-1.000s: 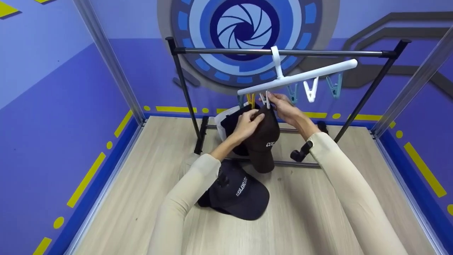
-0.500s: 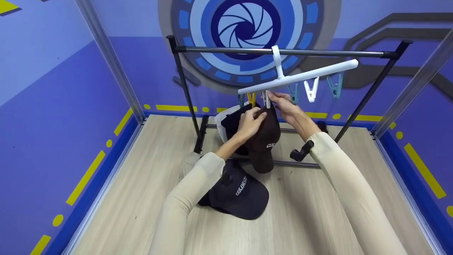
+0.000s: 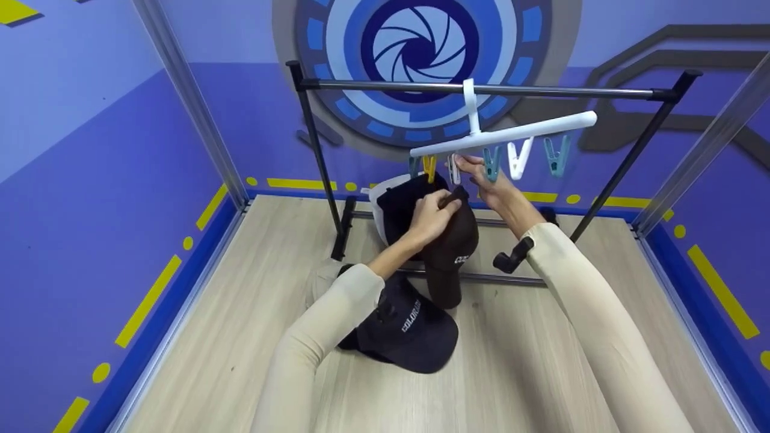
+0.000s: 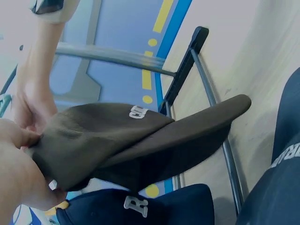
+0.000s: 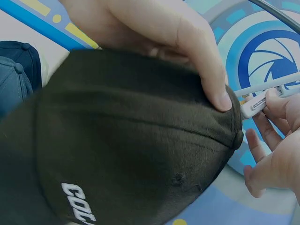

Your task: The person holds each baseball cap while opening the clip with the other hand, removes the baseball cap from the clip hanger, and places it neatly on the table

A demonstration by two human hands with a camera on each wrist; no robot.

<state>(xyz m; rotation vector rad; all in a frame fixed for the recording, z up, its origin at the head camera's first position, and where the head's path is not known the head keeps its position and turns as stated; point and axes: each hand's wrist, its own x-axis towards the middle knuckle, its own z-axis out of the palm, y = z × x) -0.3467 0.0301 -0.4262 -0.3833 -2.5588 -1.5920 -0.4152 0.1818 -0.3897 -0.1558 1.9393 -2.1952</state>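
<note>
My left hand (image 3: 430,219) grips a dark brown baseball cap (image 3: 451,240) near its crown, the brim hanging down. The left wrist view shows the brown cap (image 4: 93,136) sideways, white lettering on its front. Just above the cap, my right hand (image 3: 496,186) pinches a white clothespin (image 3: 454,169) under the white hanger bar (image 3: 505,137). In the right wrist view, the clothespin (image 5: 253,107) sits beside the cap's top edge; whether they touch I cannot tell. To the left, a yellow clothespin (image 3: 429,168) holds a black cap (image 3: 400,204), with a white cap (image 3: 379,210) behind.
The hanger hooks over a metal rack rail (image 3: 385,86). Teal clothespins (image 3: 492,163) and a white one (image 3: 518,159) hang on the bar's right half. A navy cap (image 3: 415,334) lies on the wooden floor, a beige cap (image 3: 322,279) behind it.
My left hand has lowered the brown cap slightly, and a gap now shows below the white clothespin. The clothespin's legs have come together. The hanger bar's right end has swung down and left.
</note>
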